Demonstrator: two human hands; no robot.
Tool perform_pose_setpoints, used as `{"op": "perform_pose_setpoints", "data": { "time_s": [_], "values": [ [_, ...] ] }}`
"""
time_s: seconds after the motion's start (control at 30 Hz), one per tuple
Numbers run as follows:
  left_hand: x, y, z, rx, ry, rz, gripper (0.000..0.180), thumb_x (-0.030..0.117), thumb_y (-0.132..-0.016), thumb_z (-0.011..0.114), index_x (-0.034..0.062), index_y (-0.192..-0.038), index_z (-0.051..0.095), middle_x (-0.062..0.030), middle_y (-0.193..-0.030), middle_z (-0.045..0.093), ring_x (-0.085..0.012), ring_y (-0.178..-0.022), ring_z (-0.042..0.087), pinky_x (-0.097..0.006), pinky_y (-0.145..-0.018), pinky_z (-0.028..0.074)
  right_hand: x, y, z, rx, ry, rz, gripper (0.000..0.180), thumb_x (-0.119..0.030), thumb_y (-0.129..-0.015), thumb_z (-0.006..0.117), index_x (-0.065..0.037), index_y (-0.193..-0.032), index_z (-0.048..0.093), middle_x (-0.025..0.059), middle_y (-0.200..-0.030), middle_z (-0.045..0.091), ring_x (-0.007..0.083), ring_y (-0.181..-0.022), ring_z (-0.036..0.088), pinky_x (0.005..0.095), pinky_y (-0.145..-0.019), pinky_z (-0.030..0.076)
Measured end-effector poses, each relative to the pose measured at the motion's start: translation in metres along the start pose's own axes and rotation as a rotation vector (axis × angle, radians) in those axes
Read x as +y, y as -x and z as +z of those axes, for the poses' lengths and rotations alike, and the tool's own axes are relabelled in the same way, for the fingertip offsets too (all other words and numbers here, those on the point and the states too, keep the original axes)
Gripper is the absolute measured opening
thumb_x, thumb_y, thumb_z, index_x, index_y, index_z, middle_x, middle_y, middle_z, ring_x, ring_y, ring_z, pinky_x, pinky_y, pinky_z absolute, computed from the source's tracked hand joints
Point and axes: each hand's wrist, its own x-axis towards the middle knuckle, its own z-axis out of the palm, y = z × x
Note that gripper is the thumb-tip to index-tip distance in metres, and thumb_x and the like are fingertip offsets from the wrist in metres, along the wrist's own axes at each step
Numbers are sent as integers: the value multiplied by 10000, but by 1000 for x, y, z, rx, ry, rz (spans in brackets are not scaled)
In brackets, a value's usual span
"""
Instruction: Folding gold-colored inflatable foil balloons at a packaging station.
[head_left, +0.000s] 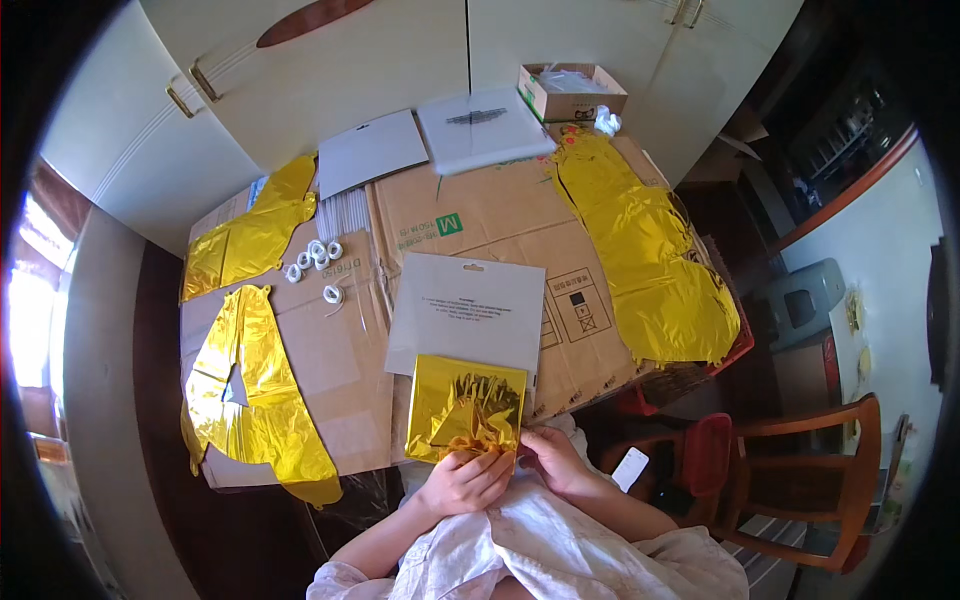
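A folded gold foil balloon (pixel 466 400) lies over the lower edge of a pale card sheet (pixel 465 310) with a hang hole and small print. My left hand (pixel 467 482) is closed on the balloon's near edge, where the foil bunches up. At the right near corner, my right hand (pixel 555 460) pinches the foil's edge; its fingertips are partly hidden. Flat gold foil balloons spread out nearby: one with a hole (pixel 265 385) at near left, another (pixel 250 225) behind it, and a pile (pixel 650 260) on the right.
Flattened cardboard (pixel 480 215) covers the table. Several white ribbon rolls (pixel 318 252) sit left of centre. Farther back are a grey-white card stack (pixel 372 150), clear plastic bags (pixel 480 130) and an open carton (pixel 572 100). A wooden chair (pixel 800 480) stands at right, near a phone (pixel 630 468).
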Motion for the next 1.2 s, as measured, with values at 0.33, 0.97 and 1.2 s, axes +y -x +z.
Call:
{"op": "perform_pose_setpoints", "data": {
  "time_s": [0.33,0.97,1.2],
  "values": [
    [1,0,2,31,-46,-22,222,184,-785,662,138,-1002,677,8,-1153,682,-112,-990,600,-268,-789,407,0,3,0,-73,-68,-53,222,-237,-955,624,-22,-965,678,39,-871,675,108,-772,622,265,-728,519],
    [1,8,1,5,-54,-19,229,218,-792,657,150,-1011,673,25,-1205,667,-98,-1069,579,-253,-810,383,4,0,3,34,83,-135,212,-216,-925,681,-7,-946,703,19,-826,672,85,-731,611,229,-672,497],
    [2,4,2,100,-23,-78,234,173,-773,684,144,-1005,696,23,-1098,703,-90,-959,622,-259,-748,390,2,4,-5,-66,-60,-6,232,-196,-970,591,2,-1042,689,52,-923,696,118,-822,642,254,-716,512]
  ]
}}
